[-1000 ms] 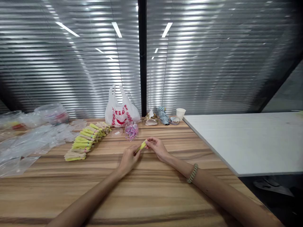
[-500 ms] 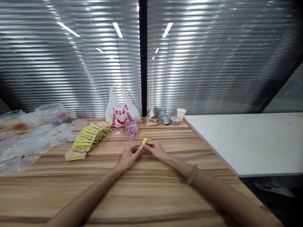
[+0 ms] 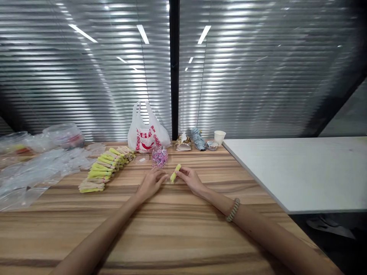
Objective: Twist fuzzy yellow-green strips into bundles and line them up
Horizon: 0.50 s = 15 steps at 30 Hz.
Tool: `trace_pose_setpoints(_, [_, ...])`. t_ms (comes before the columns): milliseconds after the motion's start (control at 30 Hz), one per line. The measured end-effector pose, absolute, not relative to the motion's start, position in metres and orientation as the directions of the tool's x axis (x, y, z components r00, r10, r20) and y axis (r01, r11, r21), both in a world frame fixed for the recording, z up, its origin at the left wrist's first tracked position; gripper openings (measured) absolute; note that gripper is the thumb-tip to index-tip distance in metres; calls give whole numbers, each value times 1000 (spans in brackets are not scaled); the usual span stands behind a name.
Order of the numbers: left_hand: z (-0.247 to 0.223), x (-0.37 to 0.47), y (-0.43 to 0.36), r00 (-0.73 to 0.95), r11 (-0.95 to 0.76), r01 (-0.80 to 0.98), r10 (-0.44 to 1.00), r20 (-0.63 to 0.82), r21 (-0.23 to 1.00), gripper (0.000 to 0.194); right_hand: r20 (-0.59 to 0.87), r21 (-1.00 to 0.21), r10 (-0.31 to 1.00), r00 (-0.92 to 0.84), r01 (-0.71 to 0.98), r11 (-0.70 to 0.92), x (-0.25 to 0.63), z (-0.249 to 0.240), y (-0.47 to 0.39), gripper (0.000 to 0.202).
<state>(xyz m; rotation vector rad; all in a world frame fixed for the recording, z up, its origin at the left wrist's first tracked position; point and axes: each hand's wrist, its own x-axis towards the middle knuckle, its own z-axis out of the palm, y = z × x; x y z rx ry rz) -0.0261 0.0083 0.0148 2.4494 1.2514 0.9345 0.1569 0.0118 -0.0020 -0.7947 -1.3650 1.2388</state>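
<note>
My right hand (image 3: 191,180) pinches a small yellow bundle (image 3: 175,173) upright between thumb and fingers, above the wooden table (image 3: 183,229). To its left, my left hand (image 3: 151,182) is apart from the bundle, its fingers bent and its thumb a little away from them, with nothing visible in it. Just beyond my left hand's fingertips stands a clear tub of purple and pink bands (image 3: 159,156), some spilling over its near side. A row of yellow and beige bundles (image 3: 106,168) lies further left, several with a thin coloured band around them.
Clear plastic bags (image 3: 43,172) and clear plastic tubs (image 3: 64,135) cover the far left. Along the back stand a white carrier bag (image 3: 147,133), a gold tissue pack (image 3: 183,143), a folded blue-grey umbrella (image 3: 197,139), a tape roll (image 3: 211,145) and a paper cup (image 3: 219,136). A white table (image 3: 301,172) adjoins at right.
My left hand has let go of the yellow bundle and drawn a little left, toward the tub of bands. The bundle stays in my right hand, now more upright.
</note>
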Motion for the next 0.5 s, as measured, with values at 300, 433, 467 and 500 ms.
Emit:
trace_pose_setpoints(300, [0,-50,32,583,-650,753,730,356,100,40,213,-969,955,-205,-169,179,154,-4,13,28])
trace_pose_setpoints(433, [-5,-52,35,585,-634,768,752,303,90,45,219,-971,955,-200,-136,195,154,-2,12,28])
trace_pose_setpoints(467, [-6,-53,36,585,-632,769,755,296,92,46,218,-972,955,-200,-131,195,154,-2,12,29])
trace_pose_setpoints(500, [-6,-53,36,585,-632,769,756,294,96,47,217,-973,956,-199,-126,194,154,-2,11,29])
